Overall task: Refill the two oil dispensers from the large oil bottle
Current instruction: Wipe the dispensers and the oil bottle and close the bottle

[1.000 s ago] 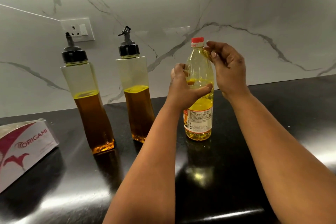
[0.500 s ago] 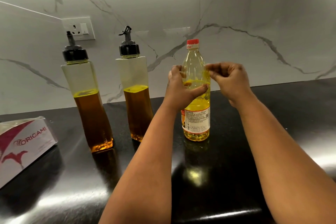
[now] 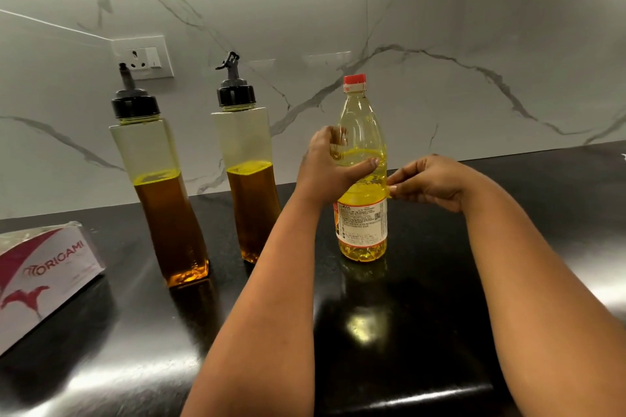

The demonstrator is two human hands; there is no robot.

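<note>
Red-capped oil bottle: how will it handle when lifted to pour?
Oil bottle looks like thin clear plastic, so it probably flexes under the left hand. Partly full, so likely moderately heavy and sloshy. Tall and narrow: may tip if nudged high. Any oil film would make it slippery.

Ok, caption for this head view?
Left hand steadies capped oil bottle; right hand pinches beside it; two dispensers wait.

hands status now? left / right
Left hand: closed around the oil bottle.
Right hand: fingertips pinched beside the bottle; whether it holds anything cannot be told.
</note>
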